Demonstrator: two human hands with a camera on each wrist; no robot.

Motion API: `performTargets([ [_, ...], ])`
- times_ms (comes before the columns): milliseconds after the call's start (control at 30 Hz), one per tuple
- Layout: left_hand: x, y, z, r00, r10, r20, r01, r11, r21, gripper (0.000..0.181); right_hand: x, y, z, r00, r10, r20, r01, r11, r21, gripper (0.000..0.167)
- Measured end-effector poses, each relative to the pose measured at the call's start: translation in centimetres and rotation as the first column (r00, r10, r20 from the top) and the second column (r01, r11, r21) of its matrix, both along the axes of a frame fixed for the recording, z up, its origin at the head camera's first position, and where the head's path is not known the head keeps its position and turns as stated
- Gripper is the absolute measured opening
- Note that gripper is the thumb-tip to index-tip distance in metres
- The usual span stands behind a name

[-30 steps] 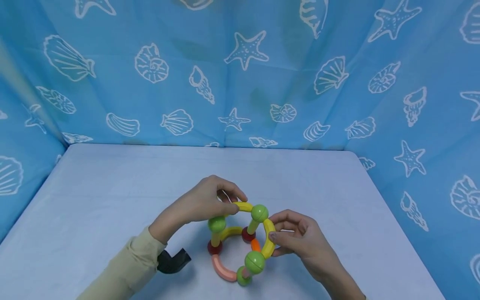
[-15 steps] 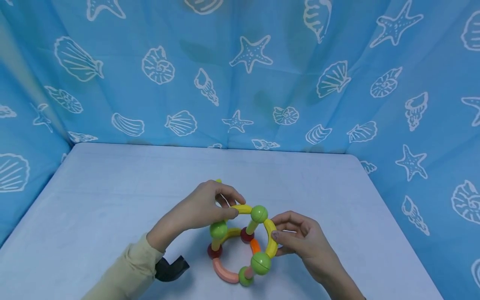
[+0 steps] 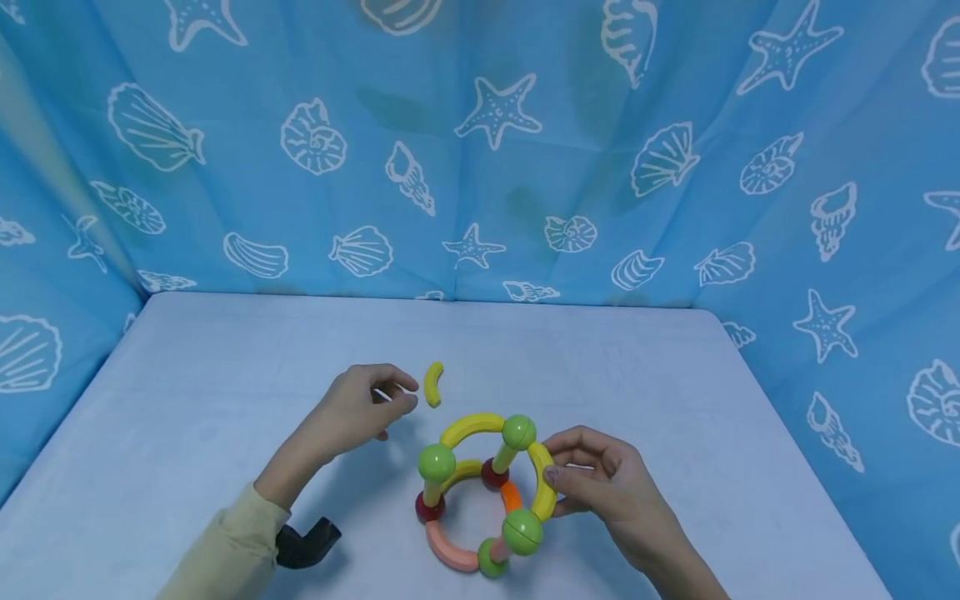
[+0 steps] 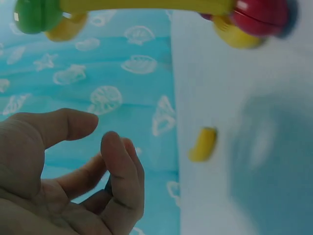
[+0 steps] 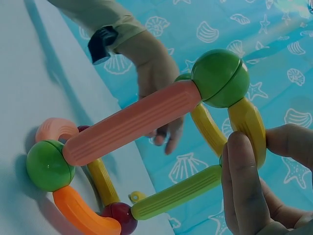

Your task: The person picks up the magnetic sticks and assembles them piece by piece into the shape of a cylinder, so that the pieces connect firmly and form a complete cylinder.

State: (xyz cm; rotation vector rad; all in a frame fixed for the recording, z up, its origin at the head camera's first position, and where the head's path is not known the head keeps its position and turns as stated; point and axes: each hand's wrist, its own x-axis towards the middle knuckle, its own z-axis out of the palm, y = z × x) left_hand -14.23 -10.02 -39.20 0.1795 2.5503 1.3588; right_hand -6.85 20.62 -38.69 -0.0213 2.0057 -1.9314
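Observation:
A toy frame of coloured rods and balls stands on the white table [image 3: 247, 358] in the head view. Its top has yellow curved rods and green balls [image 3: 437, 462]; its base ring joins yellow, orange [image 3: 512, 496] and pink [image 3: 452, 548] curved rods. My right hand [image 3: 607, 483] pinches the top right yellow curved rod [image 5: 252, 129] between thumb and fingers. Away from the frame, my left hand [image 3: 360, 408] hovers with loosely bent fingers and holds nothing. Just right of its fingertips lies a loose yellow curved rod [image 3: 433, 384].
A blue curtain [image 3: 420, 150] printed with shells and starfish hangs behind the table and along both sides. A black curved piece [image 3: 307, 546] sticks out at my left sleeve [image 3: 225, 542].
My left hand has let go of the top yellow curved rod and moved left, beside the loose yellow rod, which now shows fully. My right hand keeps its grip in nearly the same place.

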Motion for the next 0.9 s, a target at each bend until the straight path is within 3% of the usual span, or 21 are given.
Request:
performTargets([
  [133,0.1,-0.2,-1.1,0.996,0.083,0.044,-0.080,0.995,-0.059,0.029,0.0,0.0,0.0,1.000,0.002,0.000,-0.002,1.000,0.002,0.035],
  [267,-0.2,-0.2,-2.3,0.988,0.125,0.093,-0.118,0.990,-0.071,0.036,0.0,0.1,0.0,1.000,-0.005,0.015,0.005,1.000,0.005,0.036],
  [633,-1.0,0.3,-3.7,0.978,0.153,0.138,-0.140,0.985,-0.103,0.042,0.2,0.3,-0.3,1.000,0.007,0.003,-0.007,1.000,-0.019,0.035],
  [900,-2.7,0.9,-4.1,0.978,0.160,0.136,-0.134,0.974,-0.180,0.041,0.2,0.4,-0.4,1.000,0.011,0.003,-0.011,0.999,-0.030,0.036],
])
